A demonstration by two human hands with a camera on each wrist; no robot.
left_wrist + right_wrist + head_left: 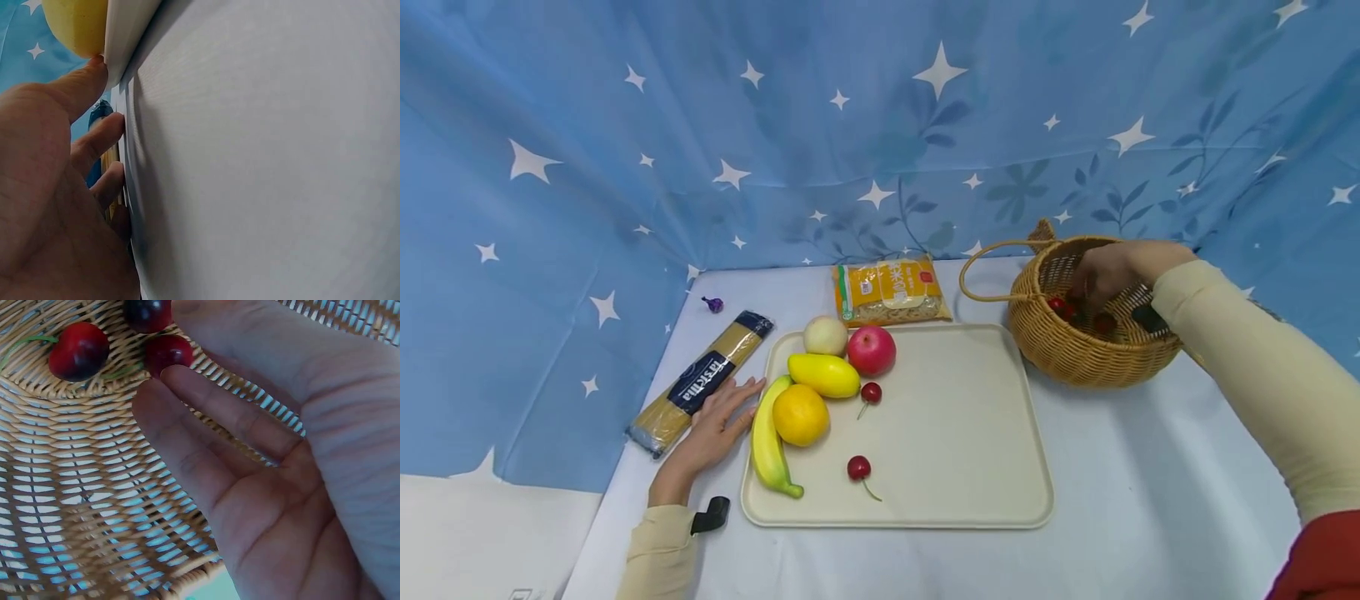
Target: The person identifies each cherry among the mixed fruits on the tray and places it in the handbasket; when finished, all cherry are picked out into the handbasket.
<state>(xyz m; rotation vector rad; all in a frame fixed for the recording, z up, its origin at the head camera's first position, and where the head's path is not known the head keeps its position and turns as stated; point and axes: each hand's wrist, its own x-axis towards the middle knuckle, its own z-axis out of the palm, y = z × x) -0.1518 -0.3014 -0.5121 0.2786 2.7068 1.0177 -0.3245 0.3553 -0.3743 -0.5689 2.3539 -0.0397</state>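
Observation:
My right hand (1108,271) reaches down into a brown wicker basket (1090,358). In the right wrist view, its thumb and fingertips are right at a dark red cherry (167,353), fingers fairly straight. Another dark cherry (147,314) lies by the thumb, and a red cherry (79,352) with a green stem sits to the left. My left hand (711,429) lies with spread fingers at the left edge of a cream tray (955,433), beside a banana (767,446). In the left wrist view, the thumb touches the tray's rim close to a yellow fruit (78,28).
The tray also holds an orange (801,415), a yellow mango (824,376), a red apple (872,350), a pale round fruit (825,337) and two cherries (859,468). Around it lie a spaghetti pack (700,383), a grain bag (891,292) and a purple candy (713,305).

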